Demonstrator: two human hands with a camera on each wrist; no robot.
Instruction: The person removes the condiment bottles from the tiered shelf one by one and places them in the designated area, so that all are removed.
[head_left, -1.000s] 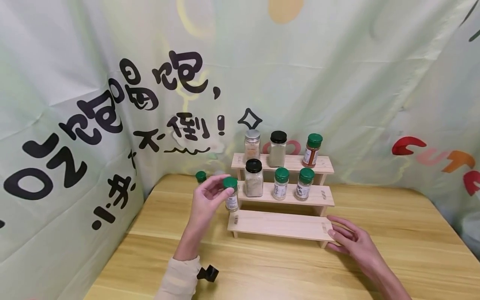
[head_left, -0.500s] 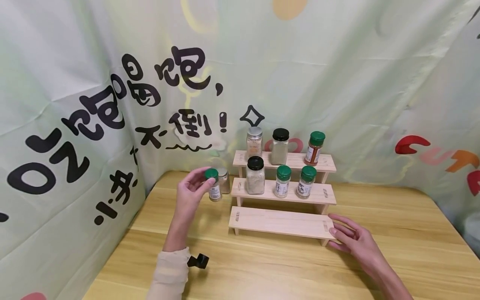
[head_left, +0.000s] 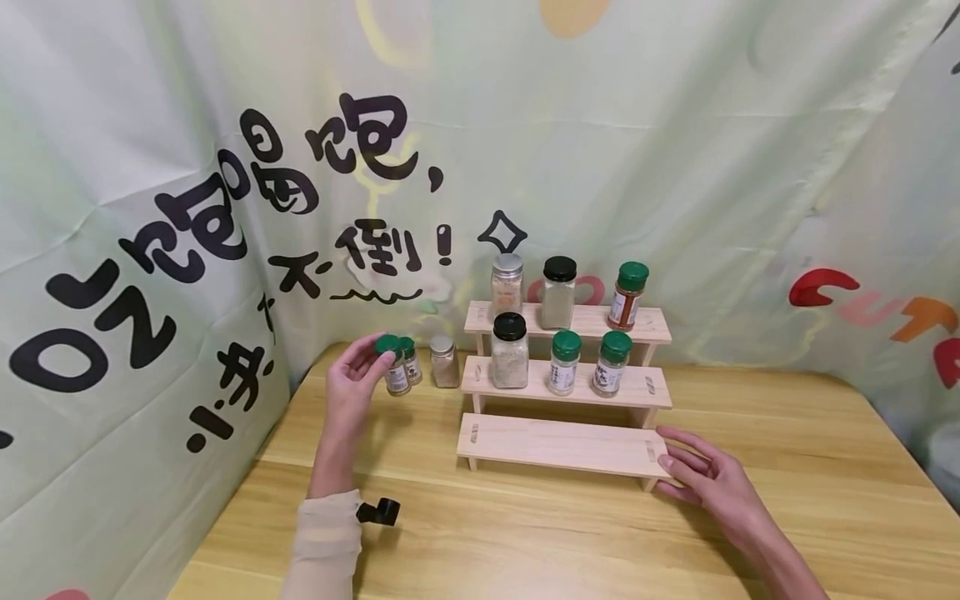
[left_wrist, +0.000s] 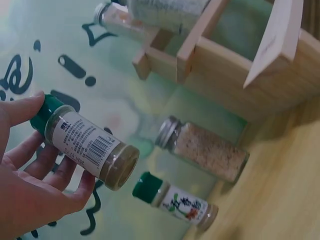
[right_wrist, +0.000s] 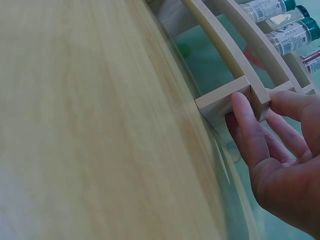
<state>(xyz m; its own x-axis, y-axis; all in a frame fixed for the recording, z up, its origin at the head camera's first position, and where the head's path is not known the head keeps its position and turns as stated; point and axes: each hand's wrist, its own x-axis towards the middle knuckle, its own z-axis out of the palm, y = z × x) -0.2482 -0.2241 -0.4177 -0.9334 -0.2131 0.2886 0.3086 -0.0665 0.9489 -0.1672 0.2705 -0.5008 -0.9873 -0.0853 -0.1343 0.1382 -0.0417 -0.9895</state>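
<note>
My left hand (head_left: 349,382) pinches a green-capped spice jar (head_left: 396,380) by its lid. In the left wrist view the held jar (left_wrist: 82,140) tilts in the picture, its barcode label showing and its base apart from the other jars. Behind it stand another green-capped jar (head_left: 412,367) and a silver-lidded jar (head_left: 445,367), both on the table. With its right hand (head_left: 708,482) the person grips the right end of the three-tier wooden rack's (head_left: 558,446) lowest shelf. Thumb and fingers lie around that shelf corner (right_wrist: 257,100) in the right wrist view.
The middle shelf carries a black-lidded jar (head_left: 510,354) and two green-capped jars (head_left: 564,367). On the top shelf are a silver-lidded jar (head_left: 507,287), a black-lidded jar (head_left: 558,296) and a green-capped red-spice jar (head_left: 627,298). A printed curtain (head_left: 675,167) hangs behind the table (head_left: 525,533).
The left hand has carried the green-capped jar leftward, away from the rack's left side to beside the other green-capped jar. The right hand has kept its grip on the rack.
</note>
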